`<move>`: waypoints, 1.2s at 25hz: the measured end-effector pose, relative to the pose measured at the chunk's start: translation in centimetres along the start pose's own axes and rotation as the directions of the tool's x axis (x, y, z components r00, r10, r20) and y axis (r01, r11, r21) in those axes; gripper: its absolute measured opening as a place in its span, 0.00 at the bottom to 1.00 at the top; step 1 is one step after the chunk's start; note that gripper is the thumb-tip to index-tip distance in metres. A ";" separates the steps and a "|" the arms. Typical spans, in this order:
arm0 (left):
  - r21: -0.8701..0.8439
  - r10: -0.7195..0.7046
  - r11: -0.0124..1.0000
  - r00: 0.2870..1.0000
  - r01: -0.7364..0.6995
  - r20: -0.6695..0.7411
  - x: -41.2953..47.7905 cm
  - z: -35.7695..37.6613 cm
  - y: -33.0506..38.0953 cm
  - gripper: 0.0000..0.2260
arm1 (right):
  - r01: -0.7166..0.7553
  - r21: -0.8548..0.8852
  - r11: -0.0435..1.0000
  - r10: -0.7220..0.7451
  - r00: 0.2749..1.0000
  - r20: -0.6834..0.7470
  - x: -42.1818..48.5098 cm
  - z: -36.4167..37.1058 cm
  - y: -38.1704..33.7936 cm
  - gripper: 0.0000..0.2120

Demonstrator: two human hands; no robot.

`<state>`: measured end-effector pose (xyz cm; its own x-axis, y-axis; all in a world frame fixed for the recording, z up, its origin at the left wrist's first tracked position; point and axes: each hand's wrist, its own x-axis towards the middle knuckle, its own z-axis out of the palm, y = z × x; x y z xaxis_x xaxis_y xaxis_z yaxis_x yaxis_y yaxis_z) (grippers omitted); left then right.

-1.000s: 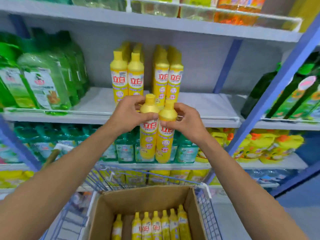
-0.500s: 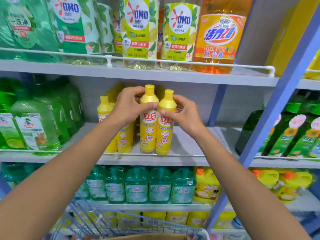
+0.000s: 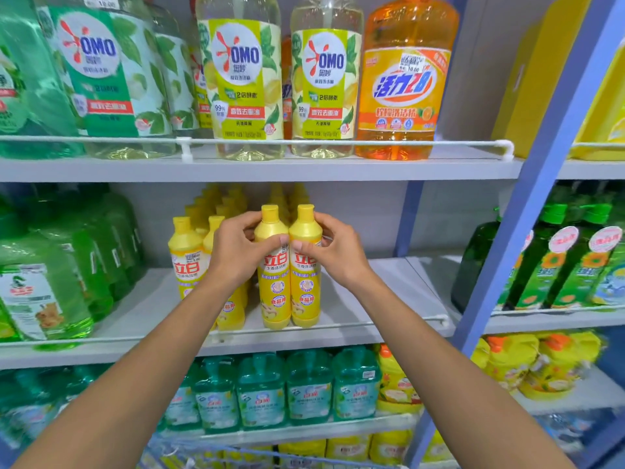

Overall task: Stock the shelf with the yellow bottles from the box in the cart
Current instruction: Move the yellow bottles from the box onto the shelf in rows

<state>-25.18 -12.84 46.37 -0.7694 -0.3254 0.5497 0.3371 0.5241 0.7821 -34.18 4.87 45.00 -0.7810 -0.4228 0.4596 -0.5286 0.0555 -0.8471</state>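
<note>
Left grip (image 3: pixel 233 255), right grip (image 3: pixel 334 252) — two yellow bottles (image 3: pixel 275 299), one each.

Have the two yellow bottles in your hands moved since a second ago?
Yes. The two held bottles went up and in: then they hung mostly below the middle shelf's wire rail, now their bases sit behind it.
</note>
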 end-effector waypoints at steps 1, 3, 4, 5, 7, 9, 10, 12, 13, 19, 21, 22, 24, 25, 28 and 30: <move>0.009 0.001 1.000 1.000 -0.001 -0.009 0.2 0.0 -0.1 0.15 | 0.006 -0.003 1.000 -0.006 1.000 -0.012 0.2 0.1 0.0 0.31; 0.019 -0.003 1.000 1.000 0.004 -0.026 0.6 0.1 -0.2 0.16 | 0.011 -0.004 1.000 -0.011 1.000 -0.023 0.3 0.1 0.2 0.31; 0.031 -0.005 1.000 1.000 0.006 -0.029 0.6 0.2 -0.5 0.16 | 0.008 -0.012 1.000 -0.008 1.000 -0.025 0.3 0.2 0.5 0.30; 0.046 -0.007 0.999 1.000 0.008 -0.023 0.6 0.4 -0.9 0.18 | -0.001 -0.023 1.000 0.001 1.000 -0.023 0.1 0.4 0.9 0.30; 0.058 -0.040 0.997 0.999 0.041 -0.013 0.3 0.9 -1.9 0.19 | -0.035 -0.027 0.999 0.035 0.999 -0.025 -0.4 0.9 1.8 0.31; 0.030 -0.080 0.996 0.996 0.081 -0.023 -0.1 1.4 -2.7 0.19 | -0.054 -0.023 0.998 0.053 0.998 -0.045 -0.9 1.3 2.6 0.32; 0.010 -0.092 0.996 0.995 0.092 -0.034 -0.2 1.5 -2.9 0.21 | -0.054 -0.041 0.998 0.052 0.997 -0.052 -1.0 1.4 2.6 0.32; -0.040 -0.124 0.992 0.990 0.122 -0.062 -0.5 1.6 -3.0 0.26 | -0.042 -0.074 0.996 0.038 0.998 -0.060 -1.1 1.4 2.5 0.32; -0.065 -0.142 0.988 0.988 0.138 -0.068 -0.8 1.6 -3.1 0.28 | -0.026 -0.096 0.995 0.019 0.997 -0.075 -1.3 1.5 2.5 0.33; -0.036 -0.262 0.964 0.964 0.263 0.038 -4.9 2.5 -6.2 0.27 | -0.140 -0.264 0.954 0.082 0.972 -0.219 -3.9 2.7 5.5 0.33; -0.010 -0.278 0.960 0.959 0.279 0.051 -6.1 2.9 -7.2 0.27 | -0.183 -0.286 0.941 0.132 0.973 -0.190 -4.8 3.1 6.5 0.31; 0.003 -0.286 0.958 0.957 0.286 0.047 -6.5 3.0 -7.4 0.27 | -0.193 -0.285 0.939 0.147 0.973 -0.175 -5.0 3.2 6.7 0.30; 0.016 -0.299 0.954 0.954 0.299 0.014 -6.8 3.3 -7.6 0.26 | -0.189 -0.259 0.947 0.157 0.978 -0.141 -5.0 2.9 7.0 0.27; 0.013 -0.298 0.955 0.955 0.298 -0.007 -6.7 3.5 -7.6 0.26 | -0.181 -0.253 0.950 0.156 0.981 -0.116 -4.9 2.7 6.9 0.26; 0.017 -0.279 0.960 0.959 0.280 -0.056 -6.6 4.1 -7.5 0.25 | -0.174 -0.233 0.957 0.166 0.985 -0.053 -4.7 1.9 6.9 0.26; 0.028 -0.260 0.964 0.962 0.263 -0.085 -6.7 4.5 -7.6 0.25 | -0.168 -0.202 0.965 0.166 0.986 -0.029 -4.7 1.7 6.9 0.26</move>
<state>-25.04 -11.11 35.46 -0.7815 -0.5164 0.3501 0.1074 0.4415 0.8908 -33.59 5.73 36.52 -0.8670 -0.3817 0.3202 -0.4459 0.3076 -0.8406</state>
